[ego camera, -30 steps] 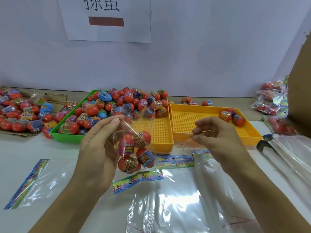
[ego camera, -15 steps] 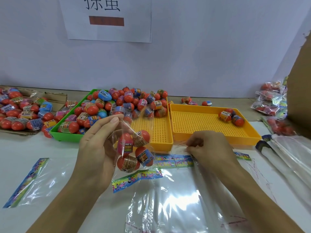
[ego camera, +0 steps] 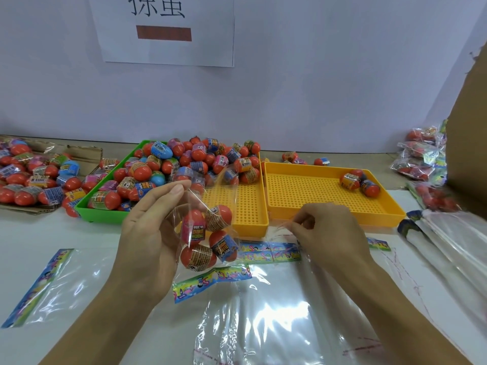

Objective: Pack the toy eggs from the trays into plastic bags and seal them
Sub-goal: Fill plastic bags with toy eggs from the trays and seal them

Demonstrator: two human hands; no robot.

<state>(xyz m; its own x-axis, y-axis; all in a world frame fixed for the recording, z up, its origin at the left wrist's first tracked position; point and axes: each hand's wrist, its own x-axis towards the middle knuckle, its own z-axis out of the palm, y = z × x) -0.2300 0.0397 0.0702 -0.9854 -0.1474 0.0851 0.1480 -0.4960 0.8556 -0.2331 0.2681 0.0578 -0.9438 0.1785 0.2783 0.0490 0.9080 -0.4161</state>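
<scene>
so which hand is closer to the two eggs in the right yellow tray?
Right. The right hand sits just in front of that tray, below-left of the two eggs. The left hand is far left, holding the bag of eggs.

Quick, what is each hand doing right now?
Left hand: holds up the clear bag with four toy eggs inside.
Right hand: fingers curled, pinching a thin clear strip.
</scene>
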